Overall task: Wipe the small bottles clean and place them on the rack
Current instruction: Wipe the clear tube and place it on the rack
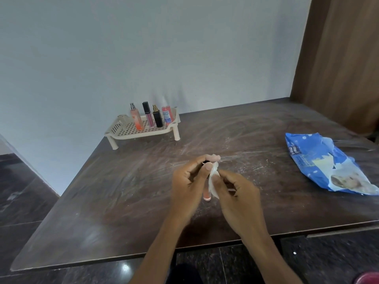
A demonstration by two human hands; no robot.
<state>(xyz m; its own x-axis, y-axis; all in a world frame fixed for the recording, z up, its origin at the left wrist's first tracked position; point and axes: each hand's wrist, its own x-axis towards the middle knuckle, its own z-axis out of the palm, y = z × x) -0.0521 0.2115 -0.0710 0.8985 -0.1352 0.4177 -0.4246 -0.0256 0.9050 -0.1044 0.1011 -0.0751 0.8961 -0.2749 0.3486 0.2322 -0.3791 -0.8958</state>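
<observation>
My left hand (188, 181) grips a small pink bottle (207, 196) with a dark cap, held upright above the middle of the table. Only the bottle's pink bottom end and a bit of the cap show past my fingers. My right hand (235, 191) pinches a white wipe (213, 181) against the bottle's side. At the far left of the table stands a beige perforated rack (123, 131) on short legs. Several small bottles stand upright on it: an orange spray bottle (136, 117), a pink tube with a black cap (148, 114), a black bottle with a gold top (157, 117) and a pink labelled bottle (166, 114).
A blue pack of wipes (320, 160) lies on the right side of the dark wooden table (123, 191), whose top is streaked with white powder. A white wall runs behind the rack, a wooden panel (338, 58) stands at the back right, and dark tiled floor lies to the left.
</observation>
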